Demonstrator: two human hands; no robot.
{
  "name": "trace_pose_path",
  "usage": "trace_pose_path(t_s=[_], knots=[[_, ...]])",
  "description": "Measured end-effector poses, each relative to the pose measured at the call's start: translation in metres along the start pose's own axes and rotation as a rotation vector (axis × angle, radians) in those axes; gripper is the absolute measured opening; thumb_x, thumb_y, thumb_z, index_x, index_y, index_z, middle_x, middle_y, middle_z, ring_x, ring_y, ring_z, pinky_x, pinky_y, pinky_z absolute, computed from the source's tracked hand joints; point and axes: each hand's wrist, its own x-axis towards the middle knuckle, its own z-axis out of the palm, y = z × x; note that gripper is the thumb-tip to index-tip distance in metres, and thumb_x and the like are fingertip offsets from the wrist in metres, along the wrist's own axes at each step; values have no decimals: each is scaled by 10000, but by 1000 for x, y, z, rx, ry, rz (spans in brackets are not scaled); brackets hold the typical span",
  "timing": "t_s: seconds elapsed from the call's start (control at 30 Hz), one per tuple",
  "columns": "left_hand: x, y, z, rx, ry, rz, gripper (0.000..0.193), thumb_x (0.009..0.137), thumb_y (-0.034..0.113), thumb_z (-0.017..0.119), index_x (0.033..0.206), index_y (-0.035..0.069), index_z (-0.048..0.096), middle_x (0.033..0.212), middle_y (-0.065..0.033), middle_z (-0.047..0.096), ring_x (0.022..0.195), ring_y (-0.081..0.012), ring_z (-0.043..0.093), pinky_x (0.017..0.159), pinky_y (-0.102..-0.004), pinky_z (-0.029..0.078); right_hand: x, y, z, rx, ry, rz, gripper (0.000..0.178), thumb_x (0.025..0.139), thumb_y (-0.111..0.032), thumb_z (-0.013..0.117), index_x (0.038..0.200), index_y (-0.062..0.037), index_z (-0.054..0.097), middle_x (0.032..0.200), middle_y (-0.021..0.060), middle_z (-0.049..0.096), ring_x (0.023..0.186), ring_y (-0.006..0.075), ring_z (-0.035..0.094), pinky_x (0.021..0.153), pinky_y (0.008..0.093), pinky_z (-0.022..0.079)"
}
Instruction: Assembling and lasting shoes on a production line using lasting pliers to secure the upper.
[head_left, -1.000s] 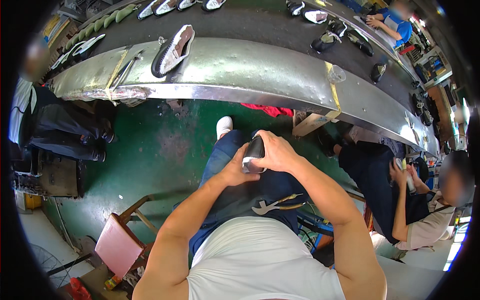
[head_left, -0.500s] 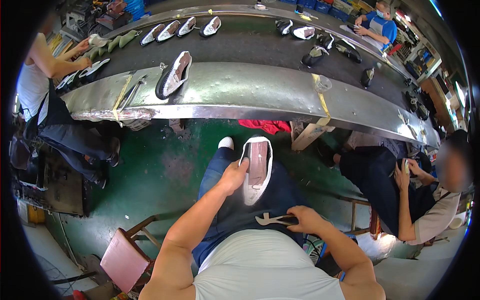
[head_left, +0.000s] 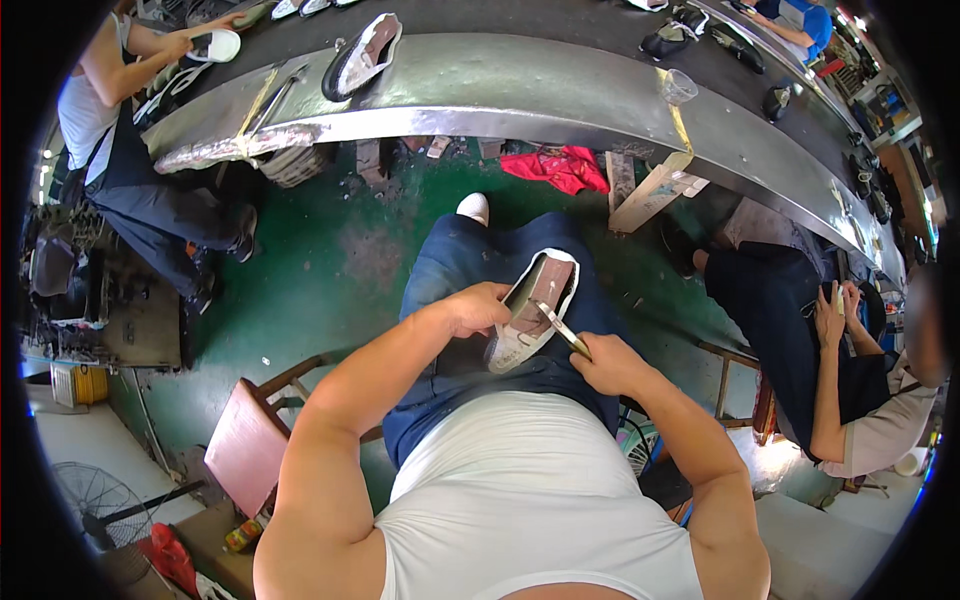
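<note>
My left hand (head_left: 483, 308) grips the side of a shoe (head_left: 545, 275) over my lap, fingers closed on its left edge. The shoe lies underside up and tilted, with a brown inner sole inside a white turned-in rim. My right hand (head_left: 607, 364) is closed on the handles of metal lasting pincers (head_left: 560, 325). The pincers' head rests on or just over the brown sole; contact cannot be told for sure. Ahead, another black and white shoe (head_left: 366, 58) sits on the metal bench edge (head_left: 520, 75).
A long dark belt (head_left: 560, 22) with several shoes runs behind the bench edge. A person (head_left: 110, 130) stands at left holding a shoe; another (head_left: 870, 400) sits at right. A pink-seated chair (head_left: 248, 447) is at my left, red cloth (head_left: 560, 168) under the bench.
My right hand has raised the pincers from my lap to the shoe. The shoe has tilted and come lower over my lap. My view has tipped down, so the bench appears higher.
</note>
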Motion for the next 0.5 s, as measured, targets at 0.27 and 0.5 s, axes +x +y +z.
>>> trace_pose_path(t_s=[0.27,0.5], knots=[[-27,-40,18,-118,-78,285,1016,762,-5,662,1581,-38,63,1578,-169,302,1463,-224,280,1201,-331,190,-11,8,-11,-124,-44,-217,441,908,-188,586,1259,75,539,1178,275,633,1095,420,612,950,477,487],[-24,-62,27,25,43,286,1005,779,98,620,1573,-63,26,1625,-221,216,1478,-265,285,1198,-321,214,6,-33,-30,-503,-113,-158,364,901,-140,606,1188,79,557,1108,236,649,1054,387,627,925,452,495]])
